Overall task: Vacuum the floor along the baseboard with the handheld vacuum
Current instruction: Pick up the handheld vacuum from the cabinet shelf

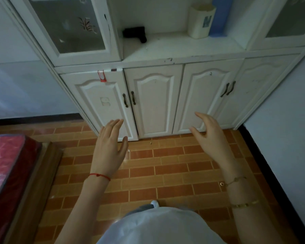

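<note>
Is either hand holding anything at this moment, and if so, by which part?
Nothing is held. The left hand and right hand are both open in the air; the black vacuum lies untouched on the cabinet shelf.

— Both held out over the brick-pattern floor point(165, 166)?
— Yes: left hand point(109, 150) and right hand point(209, 136), fingers straight and loosely spread, holding nothing, well apart.
— Ahead of the fingertips?
— White cabinet point(157, 103), four lower doors closed; dark handles point(128, 100) just above the left hand.
— Higher up?
— Open shelf with a black handheld vacuum point(135, 33) lying on it, well beyond both hands; further right, a cream container point(200, 22) touching a blue box point(220, 16).
— On the wrists?
— Red string point(99, 176) on the left, gold bracelets point(236, 180) on the right.
— Off to the sides?
— Red mattress point(5, 164) left of the left arm; black baseboard point(271, 166) under the wall, right of the right arm.
</note>
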Action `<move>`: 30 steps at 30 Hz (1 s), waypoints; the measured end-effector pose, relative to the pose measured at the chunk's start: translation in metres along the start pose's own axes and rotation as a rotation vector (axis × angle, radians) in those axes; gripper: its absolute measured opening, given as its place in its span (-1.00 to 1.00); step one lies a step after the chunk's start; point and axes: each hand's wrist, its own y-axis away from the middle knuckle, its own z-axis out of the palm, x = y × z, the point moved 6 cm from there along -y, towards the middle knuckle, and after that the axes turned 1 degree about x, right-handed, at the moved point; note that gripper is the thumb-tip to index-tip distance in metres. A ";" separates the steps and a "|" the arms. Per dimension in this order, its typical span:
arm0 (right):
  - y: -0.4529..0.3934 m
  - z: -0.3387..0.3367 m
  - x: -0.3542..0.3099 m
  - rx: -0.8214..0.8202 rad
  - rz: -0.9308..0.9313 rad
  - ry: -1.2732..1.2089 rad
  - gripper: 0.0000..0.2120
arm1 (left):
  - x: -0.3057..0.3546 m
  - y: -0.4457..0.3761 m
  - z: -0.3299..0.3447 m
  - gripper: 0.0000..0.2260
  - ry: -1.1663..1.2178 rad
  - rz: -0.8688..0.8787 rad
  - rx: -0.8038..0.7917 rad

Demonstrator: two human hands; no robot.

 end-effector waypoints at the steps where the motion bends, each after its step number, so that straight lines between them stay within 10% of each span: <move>1: -0.013 0.002 -0.001 0.003 0.001 -0.003 -0.51 | -0.002 -0.014 0.002 -0.52 0.000 0.004 -0.005; 30: -0.512 0.055 0.012 0.067 -0.219 -0.108 -0.59 | -0.030 -0.469 0.106 -0.57 0.002 0.070 0.166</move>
